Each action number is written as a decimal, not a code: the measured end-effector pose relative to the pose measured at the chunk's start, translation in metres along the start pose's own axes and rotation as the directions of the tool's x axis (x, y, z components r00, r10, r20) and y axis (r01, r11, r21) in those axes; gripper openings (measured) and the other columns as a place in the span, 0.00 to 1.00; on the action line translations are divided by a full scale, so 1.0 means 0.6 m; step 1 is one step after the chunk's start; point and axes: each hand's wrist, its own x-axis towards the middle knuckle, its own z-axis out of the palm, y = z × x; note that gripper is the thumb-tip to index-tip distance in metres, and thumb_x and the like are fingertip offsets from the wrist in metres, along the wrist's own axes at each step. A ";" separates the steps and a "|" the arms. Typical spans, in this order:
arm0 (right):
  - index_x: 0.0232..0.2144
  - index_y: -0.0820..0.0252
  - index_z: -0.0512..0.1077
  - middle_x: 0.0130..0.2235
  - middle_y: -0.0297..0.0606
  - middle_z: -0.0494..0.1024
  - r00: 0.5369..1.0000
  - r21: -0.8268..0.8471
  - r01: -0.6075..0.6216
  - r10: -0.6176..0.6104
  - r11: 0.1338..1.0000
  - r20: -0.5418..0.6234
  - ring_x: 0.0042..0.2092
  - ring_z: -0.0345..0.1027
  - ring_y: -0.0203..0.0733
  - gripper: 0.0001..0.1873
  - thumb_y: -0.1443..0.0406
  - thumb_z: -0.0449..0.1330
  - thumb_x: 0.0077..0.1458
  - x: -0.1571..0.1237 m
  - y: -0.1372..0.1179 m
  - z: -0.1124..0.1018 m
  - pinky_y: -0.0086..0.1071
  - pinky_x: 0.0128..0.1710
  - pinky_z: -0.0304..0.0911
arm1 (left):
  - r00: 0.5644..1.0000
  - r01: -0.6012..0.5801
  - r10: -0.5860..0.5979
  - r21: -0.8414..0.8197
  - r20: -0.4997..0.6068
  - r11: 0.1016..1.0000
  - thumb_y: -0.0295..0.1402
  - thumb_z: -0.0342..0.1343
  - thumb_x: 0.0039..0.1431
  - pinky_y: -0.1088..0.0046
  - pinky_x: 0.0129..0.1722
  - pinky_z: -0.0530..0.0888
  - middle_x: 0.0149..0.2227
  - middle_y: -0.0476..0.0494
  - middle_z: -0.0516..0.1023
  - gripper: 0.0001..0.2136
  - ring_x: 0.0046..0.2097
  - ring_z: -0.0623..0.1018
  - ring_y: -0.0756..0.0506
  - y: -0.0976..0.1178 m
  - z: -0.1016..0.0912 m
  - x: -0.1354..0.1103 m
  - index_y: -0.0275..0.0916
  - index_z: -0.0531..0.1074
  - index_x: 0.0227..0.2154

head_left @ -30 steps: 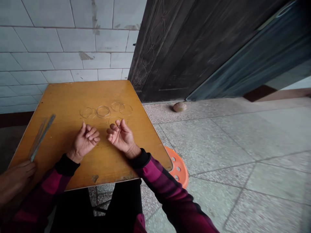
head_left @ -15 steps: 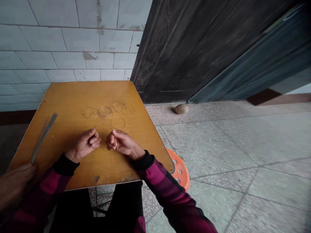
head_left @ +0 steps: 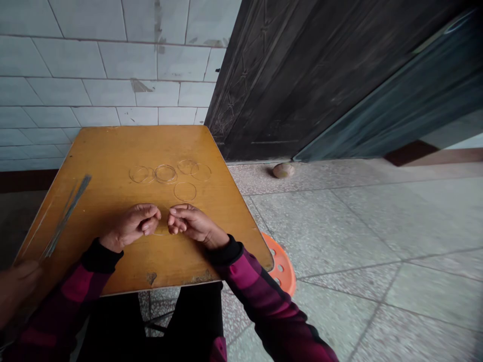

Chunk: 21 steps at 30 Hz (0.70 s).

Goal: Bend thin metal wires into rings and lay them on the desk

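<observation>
Left hand (head_left: pixel 141 220) and right hand (head_left: pixel 188 222) pinch a thin wire (head_left: pixel 158 234)

Each grip is drawn in tight, thumb against curled fingers, with the wire caught between; it shows faintly as a curve between the hands, over the tabletop (head_left: pixel 124 261); beyond them lie several wire rings (head_left: pixel 175 174), some overlapping, one apart and nearest the right hand; at the left lies a bundle of grey wires (head_left: pixel 68 216), another person's hand (head_left: pixel 20 286) near its lower end; an orange stool (head_left: pixel 286 269) stands at the right
</observation>
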 end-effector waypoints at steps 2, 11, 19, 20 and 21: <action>0.22 0.63 0.74 0.14 0.26 0.69 1.000 -0.039 -0.004 0.004 0.999 -0.015 0.19 0.66 0.29 0.14 0.58 0.64 0.52 -0.001 0.000 0.001 0.24 0.25 0.63 | 1.000 0.011 -0.011 0.013 0.007 1.000 0.43 0.61 0.53 0.78 0.19 0.57 0.12 0.57 0.58 0.13 0.16 0.59 0.55 0.000 -0.003 -0.001 0.36 0.75 0.25; 0.14 0.63 0.70 0.12 0.29 0.69 0.997 -0.105 -0.012 0.004 0.994 -0.072 0.18 0.66 0.29 0.15 0.61 0.62 0.47 -0.002 -0.002 0.011 0.22 0.20 0.55 | 0.993 0.110 -0.111 0.027 0.039 0.994 0.39 0.59 0.54 0.79 0.16 0.55 0.09 0.59 0.55 0.11 0.14 0.53 0.56 0.002 -0.006 0.000 0.35 0.75 0.26; 0.13 0.61 0.69 0.14 0.31 0.72 0.998 -0.233 -0.051 0.042 0.971 -0.046 0.16 0.60 0.27 0.16 0.63 0.58 0.48 -0.001 0.000 0.005 0.22 0.18 0.49 | 0.976 0.186 -0.190 0.053 0.108 0.981 0.37 0.56 0.55 0.78 0.16 0.53 0.09 0.59 0.55 0.11 0.13 0.51 0.56 0.001 -0.010 0.001 0.34 0.75 0.26; 0.13 0.61 0.68 0.14 0.31 0.72 0.998 -0.238 -0.054 0.045 0.970 -0.043 0.17 0.60 0.27 0.16 0.63 0.58 0.49 -0.001 0.001 0.005 0.22 0.18 0.50 | 0.972 0.200 -0.205 0.057 0.111 0.978 0.37 0.55 0.55 0.78 0.16 0.53 0.09 0.59 0.55 0.10 0.13 0.51 0.56 0.001 -0.010 0.002 0.34 0.75 0.26; 0.13 0.61 0.68 0.14 0.31 0.72 0.998 -0.242 -0.057 0.048 0.969 -0.040 0.17 0.61 0.27 0.16 0.63 0.59 0.49 -0.001 0.002 0.004 0.22 0.19 0.51 | 0.969 0.212 -0.218 0.063 0.112 0.975 0.36 0.55 0.55 0.78 0.16 0.53 0.08 0.59 0.54 0.10 0.13 0.51 0.56 0.002 -0.009 0.002 0.34 0.75 0.26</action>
